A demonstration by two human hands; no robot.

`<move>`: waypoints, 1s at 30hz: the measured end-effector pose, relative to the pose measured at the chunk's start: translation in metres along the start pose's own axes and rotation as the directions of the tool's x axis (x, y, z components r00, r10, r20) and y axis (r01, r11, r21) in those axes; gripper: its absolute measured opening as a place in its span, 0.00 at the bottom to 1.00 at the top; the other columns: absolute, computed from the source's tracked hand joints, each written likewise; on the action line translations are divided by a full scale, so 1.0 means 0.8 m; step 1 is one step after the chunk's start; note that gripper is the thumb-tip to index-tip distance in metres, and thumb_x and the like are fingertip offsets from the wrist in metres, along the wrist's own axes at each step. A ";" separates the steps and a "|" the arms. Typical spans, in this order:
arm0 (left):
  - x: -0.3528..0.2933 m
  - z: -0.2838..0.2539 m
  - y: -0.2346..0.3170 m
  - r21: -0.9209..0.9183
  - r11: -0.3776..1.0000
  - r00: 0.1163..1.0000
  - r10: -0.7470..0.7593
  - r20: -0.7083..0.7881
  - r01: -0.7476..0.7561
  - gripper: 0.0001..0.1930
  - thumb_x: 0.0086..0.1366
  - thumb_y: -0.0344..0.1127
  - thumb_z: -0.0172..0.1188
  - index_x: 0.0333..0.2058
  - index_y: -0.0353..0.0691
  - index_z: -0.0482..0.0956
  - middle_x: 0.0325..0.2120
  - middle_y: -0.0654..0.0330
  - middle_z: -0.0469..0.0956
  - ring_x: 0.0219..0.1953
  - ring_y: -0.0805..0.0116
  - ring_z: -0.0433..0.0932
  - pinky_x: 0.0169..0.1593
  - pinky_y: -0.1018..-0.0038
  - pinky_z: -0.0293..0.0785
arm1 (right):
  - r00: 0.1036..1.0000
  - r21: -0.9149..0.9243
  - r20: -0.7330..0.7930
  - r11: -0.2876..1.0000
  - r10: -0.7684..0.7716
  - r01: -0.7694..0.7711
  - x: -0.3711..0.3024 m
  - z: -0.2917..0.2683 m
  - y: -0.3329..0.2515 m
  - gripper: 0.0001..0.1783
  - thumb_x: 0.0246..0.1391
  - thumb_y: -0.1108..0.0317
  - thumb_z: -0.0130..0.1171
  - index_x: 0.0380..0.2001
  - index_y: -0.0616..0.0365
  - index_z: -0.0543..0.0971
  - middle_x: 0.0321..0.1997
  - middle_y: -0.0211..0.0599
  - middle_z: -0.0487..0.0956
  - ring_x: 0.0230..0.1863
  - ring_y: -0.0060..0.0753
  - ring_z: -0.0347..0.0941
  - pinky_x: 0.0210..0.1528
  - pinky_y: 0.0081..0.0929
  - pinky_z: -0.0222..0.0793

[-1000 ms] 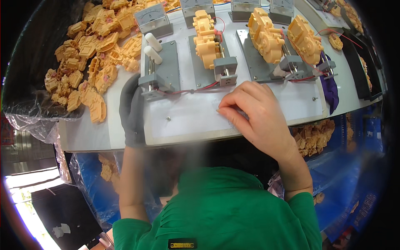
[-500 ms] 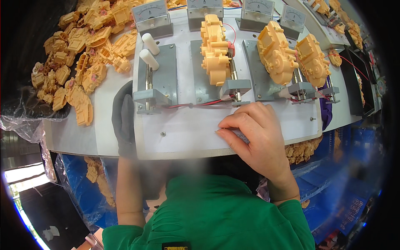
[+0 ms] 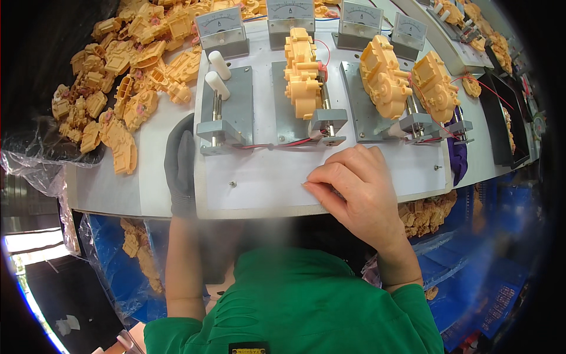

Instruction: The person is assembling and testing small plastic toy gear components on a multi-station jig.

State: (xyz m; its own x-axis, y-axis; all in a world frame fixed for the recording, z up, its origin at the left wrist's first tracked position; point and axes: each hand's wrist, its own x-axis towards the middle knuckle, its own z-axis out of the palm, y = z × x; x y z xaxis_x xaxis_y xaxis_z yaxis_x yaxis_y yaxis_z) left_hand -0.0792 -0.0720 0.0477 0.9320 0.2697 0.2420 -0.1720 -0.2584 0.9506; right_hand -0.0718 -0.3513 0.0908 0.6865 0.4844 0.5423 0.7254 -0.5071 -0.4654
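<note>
My left hand [image 3: 181, 168], in a dark grey glove, lies along the left edge of a white-topped board [image 3: 277, 192]; its fingers are not distinguishable. Bare and bent, my right hand [image 3: 359, 192] rests over the board's front part, its thumb and index fingertips together. Whatever lies between or beneath those fingers is hidden. Beyond it, a yellow plastic gearbox housing [image 3: 302, 76] stands in a grey fixture [image 3: 328, 121] with metal pins. Two more housings, a middle one [image 3: 384, 79] and a right one [image 3: 435, 88], sit in fixtures farther right. The leftmost fixture [image 3: 223, 130] carries no housing.
Several analog meters, one a white-faced meter [image 3: 221, 29], line the board's back. Two white pegs [image 3: 218, 86] rise at the left plate. A heap of yellow housings [image 3: 118, 138] covers the left tabletop. Something purple [image 3: 458, 159] hangs by the right edge; blue bins [image 3: 436, 253] stand below.
The whole view has shifted slightly, with the board a little farther right and lower at its back. My right thumb and index fingertips are closer together. Both hands stay in nearly the same places.
</note>
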 end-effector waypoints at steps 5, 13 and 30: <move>0.002 -0.005 -0.010 0.281 0.931 0.972 0.230 0.040 -0.232 0.17 0.72 0.32 0.42 0.51 0.24 0.69 0.49 0.41 0.72 0.50 0.53 0.75 0.53 0.67 0.72 | 0.999 0.005 -0.015 0.999 0.039 -0.039 -0.002 -0.001 -0.004 0.11 0.41 0.70 0.69 0.28 0.52 0.77 0.28 0.28 0.73 0.31 0.34 0.69 0.34 0.31 0.58; 0.005 -0.014 0.012 -0.118 0.990 0.993 -0.083 -0.081 0.074 0.21 0.70 0.37 0.49 0.57 0.30 0.68 0.49 0.53 0.73 0.51 0.67 0.72 0.58 0.71 0.66 | 0.984 0.120 -0.121 0.986 0.128 -0.113 -0.009 0.001 -0.003 0.15 0.45 0.67 0.69 0.35 0.55 0.74 0.33 0.33 0.76 0.33 0.39 0.70 0.37 0.33 0.63; -0.002 -0.006 0.091 -0.086 0.970 0.974 0.223 -0.048 -0.227 0.18 0.70 0.27 0.47 0.57 0.31 0.67 0.49 0.53 0.74 0.52 0.67 0.73 0.59 0.69 0.68 | 0.963 0.235 -0.193 0.962 0.189 -0.141 -0.014 -0.003 -0.006 0.16 0.47 0.70 0.67 0.39 0.58 0.74 0.35 0.37 0.76 0.33 0.39 0.70 0.38 0.34 0.67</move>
State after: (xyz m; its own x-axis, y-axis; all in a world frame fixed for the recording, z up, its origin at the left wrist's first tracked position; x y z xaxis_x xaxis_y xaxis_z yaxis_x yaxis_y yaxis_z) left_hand -0.0948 -0.0870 0.1175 0.8539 0.2492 0.4570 -0.4056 -0.2316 0.8842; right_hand -0.0832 -0.3564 0.0884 0.7885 0.2330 0.5692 0.6121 -0.3883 -0.6889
